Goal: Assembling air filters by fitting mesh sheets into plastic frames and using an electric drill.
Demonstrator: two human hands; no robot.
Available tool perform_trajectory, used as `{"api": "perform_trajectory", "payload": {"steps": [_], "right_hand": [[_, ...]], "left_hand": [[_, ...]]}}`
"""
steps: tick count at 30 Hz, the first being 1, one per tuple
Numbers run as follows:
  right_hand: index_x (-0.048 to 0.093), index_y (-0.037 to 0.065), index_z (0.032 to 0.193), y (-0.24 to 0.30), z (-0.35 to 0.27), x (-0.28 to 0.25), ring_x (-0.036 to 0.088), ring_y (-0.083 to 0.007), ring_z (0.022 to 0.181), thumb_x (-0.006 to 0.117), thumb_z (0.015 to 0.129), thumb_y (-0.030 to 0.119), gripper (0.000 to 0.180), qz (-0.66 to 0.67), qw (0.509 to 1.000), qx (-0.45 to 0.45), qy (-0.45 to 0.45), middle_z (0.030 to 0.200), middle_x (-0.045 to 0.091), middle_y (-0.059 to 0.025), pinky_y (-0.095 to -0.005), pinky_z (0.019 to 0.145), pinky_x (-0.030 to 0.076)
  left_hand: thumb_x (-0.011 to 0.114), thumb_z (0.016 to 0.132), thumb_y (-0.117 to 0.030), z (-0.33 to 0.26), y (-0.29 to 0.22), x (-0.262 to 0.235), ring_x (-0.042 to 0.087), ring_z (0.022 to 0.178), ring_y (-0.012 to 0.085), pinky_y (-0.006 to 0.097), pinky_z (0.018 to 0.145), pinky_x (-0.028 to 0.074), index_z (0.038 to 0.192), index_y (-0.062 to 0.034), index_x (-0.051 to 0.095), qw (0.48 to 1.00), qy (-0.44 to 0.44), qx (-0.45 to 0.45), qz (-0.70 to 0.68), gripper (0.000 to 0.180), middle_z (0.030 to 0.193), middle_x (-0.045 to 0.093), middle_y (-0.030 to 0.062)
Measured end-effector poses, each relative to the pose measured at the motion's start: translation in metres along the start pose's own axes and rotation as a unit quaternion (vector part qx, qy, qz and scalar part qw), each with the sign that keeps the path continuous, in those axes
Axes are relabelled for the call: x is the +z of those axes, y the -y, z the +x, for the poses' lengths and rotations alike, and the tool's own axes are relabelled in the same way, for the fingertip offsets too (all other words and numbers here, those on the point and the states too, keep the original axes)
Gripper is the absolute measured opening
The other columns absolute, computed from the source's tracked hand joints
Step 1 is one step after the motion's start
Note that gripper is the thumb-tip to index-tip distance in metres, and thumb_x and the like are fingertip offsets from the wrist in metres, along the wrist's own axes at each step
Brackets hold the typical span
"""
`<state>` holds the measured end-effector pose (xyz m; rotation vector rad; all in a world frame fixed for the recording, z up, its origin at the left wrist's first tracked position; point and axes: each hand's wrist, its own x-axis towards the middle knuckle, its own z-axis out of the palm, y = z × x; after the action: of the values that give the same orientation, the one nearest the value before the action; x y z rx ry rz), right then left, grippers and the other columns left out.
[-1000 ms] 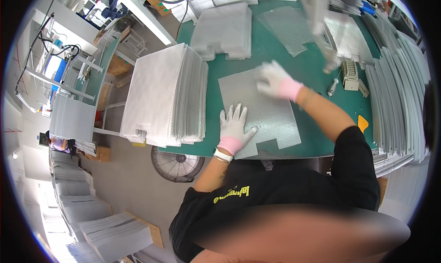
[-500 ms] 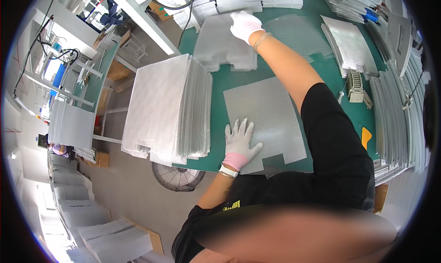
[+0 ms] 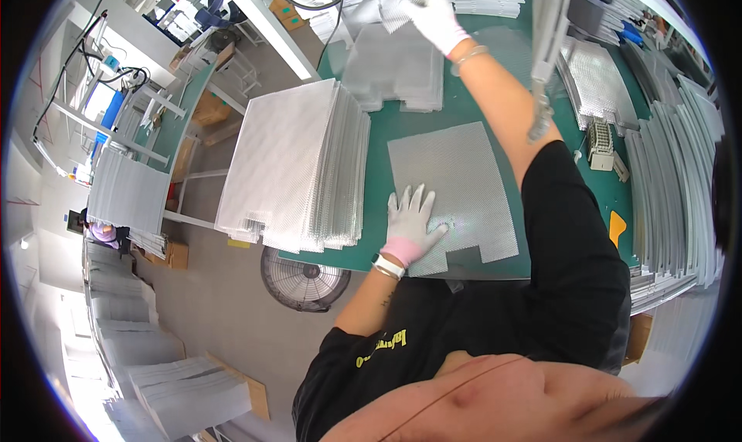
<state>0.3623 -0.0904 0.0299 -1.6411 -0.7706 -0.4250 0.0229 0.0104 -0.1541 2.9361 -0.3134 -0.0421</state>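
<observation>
My left hand, in a white glove with a pink cuff, lies flat with fingers spread on the lower left part of a grey mesh sheet. That sheet has a notch in its near edge and rests on the green table. At the far side, my gloved right hand grips the edge of a thin mesh sheet, raised and tilted above a low pile of notched sheets. The fingertips partly hide the grip.
A tall stack of mesh sheets stands to the left. On the right are another sheet pile, a small beige block-like device, an orange scraper and upright panels. A metal arm hangs at upper right. A fan sits below the table.
My right hand has lifted a sheet up from the far pile. My left hand stays flat on the near sheet. The view has shifted, and the metal arm shows at upper right.
</observation>
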Motion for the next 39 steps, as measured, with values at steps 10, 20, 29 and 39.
{"api": "perform_trajectory", "payload": {"steps": [10, 20, 29, 39], "right_hand": [[0.053, -0.004, 0.13, 0.057, -0.247, -0.092, 0.06, -0.019, 0.102, 0.057, 0.097, 0.011, 0.036, 0.303, 0.936, 0.124, -0.131, 0.109, 0.06, -0.0086, -0.034, 0.093, 0.049], [0.067, 0.004, 0.115, 0.125, -0.392, -0.092, 0.059, -0.022, 0.081, 0.061, 0.083, -0.001, 0.033, -0.165, 0.961, 0.219, 0.038, 0.093, 0.059, -0.0117, -0.0291, 0.074, 0.049], [0.067, 0.005, 0.116, 0.112, -0.401, -0.085, 0.056, -0.0275, 0.073, 0.066, 0.083, 0.009, 0.033, -0.248, 0.943, 0.212, 0.072, 0.085, 0.055, -0.0131, -0.0362, 0.068, 0.048], [0.067, 0.009, 0.115, 0.1, -0.407, -0.081, 0.06, -0.0306, 0.078, 0.068, 0.084, 0.015, 0.032, -0.349, 0.906, 0.196, 0.134, 0.087, 0.057, -0.0119, -0.0399, 0.069, 0.05]], "left_hand": [[0.038, 0.093, -0.073, -0.012, 0.025, -0.016, 0.016, 0.15, 0.0378, 0.053, 0.122, 0.007, 0.159, -0.0098, 0.015, 0.64, -0.252, 0.061, -0.723, 0.094, 0.161, 0.022, 0.0215], [0.083, 0.076, -0.019, -0.054, -0.02, -0.024, 0.059, 0.074, 0.0182, 0.03, 0.067, 0.053, 0.155, 0.0039, 0.014, 0.935, -0.249, -0.15, -0.204, 0.107, 0.119, 0.064, 0.0167], [0.076, 0.083, -0.027, -0.032, -0.015, -0.02, 0.058, 0.118, 0.0417, 0.043, 0.094, 0.052, 0.152, 0.0047, 0.022, 0.956, -0.122, -0.173, -0.2, 0.093, 0.134, 0.053, 0.0283], [0.075, 0.084, -0.025, -0.027, 0.002, 0.005, 0.061, 0.109, 0.0422, 0.044, 0.092, 0.052, 0.145, 0.0076, 0.034, 0.979, -0.126, -0.099, -0.126, 0.081, 0.133, 0.053, 0.028]]}}
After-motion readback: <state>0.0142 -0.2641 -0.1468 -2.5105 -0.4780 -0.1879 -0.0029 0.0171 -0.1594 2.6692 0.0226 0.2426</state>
